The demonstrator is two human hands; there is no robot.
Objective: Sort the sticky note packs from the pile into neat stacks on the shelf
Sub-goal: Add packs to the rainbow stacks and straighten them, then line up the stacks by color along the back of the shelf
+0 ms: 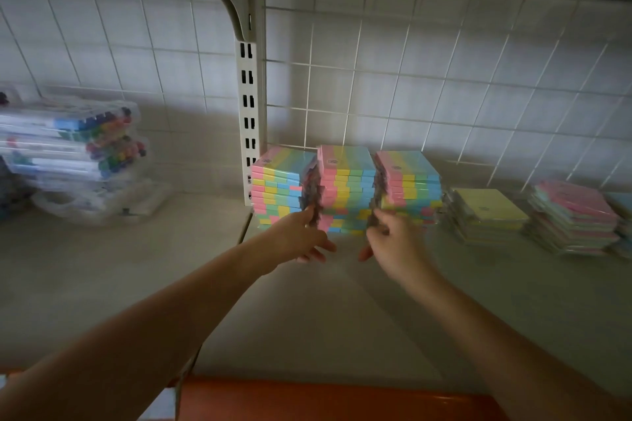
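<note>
Both hands [301,236] [386,236] bracing middle stack [345,188], shelf [307,301]

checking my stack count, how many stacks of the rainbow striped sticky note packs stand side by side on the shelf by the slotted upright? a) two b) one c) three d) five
c, three rainbow striped stacks stand in a row: the left stack beside the slotted upright, the middle stack and the right stack, with the left hand and right hand at the middle one.
</note>
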